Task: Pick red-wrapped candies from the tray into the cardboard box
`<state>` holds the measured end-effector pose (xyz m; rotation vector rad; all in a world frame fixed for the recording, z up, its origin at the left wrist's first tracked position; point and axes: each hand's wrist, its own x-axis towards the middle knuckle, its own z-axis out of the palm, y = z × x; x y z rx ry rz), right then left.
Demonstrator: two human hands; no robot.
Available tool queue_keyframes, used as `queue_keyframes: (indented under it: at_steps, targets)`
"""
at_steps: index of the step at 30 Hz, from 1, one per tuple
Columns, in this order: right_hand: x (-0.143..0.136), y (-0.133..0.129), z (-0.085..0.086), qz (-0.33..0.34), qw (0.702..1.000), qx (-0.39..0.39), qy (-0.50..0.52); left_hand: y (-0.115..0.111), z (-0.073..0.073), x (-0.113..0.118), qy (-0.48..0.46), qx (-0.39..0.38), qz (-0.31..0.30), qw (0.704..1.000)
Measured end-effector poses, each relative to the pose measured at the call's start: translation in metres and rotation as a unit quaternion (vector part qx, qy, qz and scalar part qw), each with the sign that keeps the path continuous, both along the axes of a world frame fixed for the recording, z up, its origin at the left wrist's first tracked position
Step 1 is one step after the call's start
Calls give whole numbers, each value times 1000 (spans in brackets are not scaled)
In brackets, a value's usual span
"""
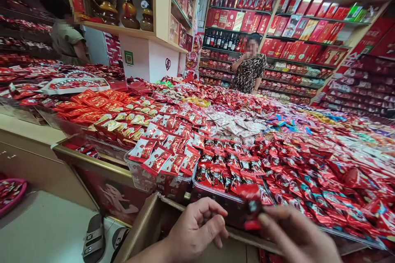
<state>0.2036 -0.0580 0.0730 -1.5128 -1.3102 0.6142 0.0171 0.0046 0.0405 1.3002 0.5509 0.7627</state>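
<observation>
A small red-and-black wrapped candy packet (253, 210) is pinched between the thumb and fingers of my right hand (300, 232), blurred by motion. To its left, my left hand (200, 226) is loosely curled with its fingers apart, and I see nothing in it. Both hands are in front of a clear bin (212, 191) heaped with matching red-and-black packets (230, 168). Below my left hand stands an open cardboard box (145, 224); its inside is mostly hidden by my hands and forearm.
Red-and-white packets (163, 154) fill the neighbouring bin, and orange-red packets (95, 104) lie farther left. One person (249, 65) stands behind the display, another (66, 35) at far left. Sandals (94, 238) and a pink-rimmed basket (23, 191) are on the floor.
</observation>
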Motion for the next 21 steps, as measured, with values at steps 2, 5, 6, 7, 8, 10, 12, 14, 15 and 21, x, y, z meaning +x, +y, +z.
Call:
queue_keyframes:
  at_steps: [2,5,6,7,8,10,12,14,15,21]
  targets:
    - [27,21,23,-49,999,1,-16,0,0,0,25,14,8,1000]
    - [60,59,41,-78,989,-56,-112,1,-1,0,75,63,4,995]
    - [66,70,43,-69,983,-85,-150,2,-2,-1,91,86,-1,992]
    - [70,80,43,-62,974,-113,-189,3,-3,-1,104,111,-7,988]
    - [72,87,43,-58,964,-133,-222,4,-6,-1,115,138,-14,984]
    - [70,98,42,-63,946,-157,-277,7,-11,-1,136,193,-20,972]
    - [67,103,42,-76,936,-162,-304,10,-16,-1,155,242,-20,958]
    - [63,105,43,-79,928,-167,-323,12,-20,0,169,273,-25,947]
    - [62,105,43,-78,924,-171,-334,13,-21,0,175,282,-29,943]
    - [55,100,44,-53,907,-171,-382,16,-27,2,192,318,-45,927]
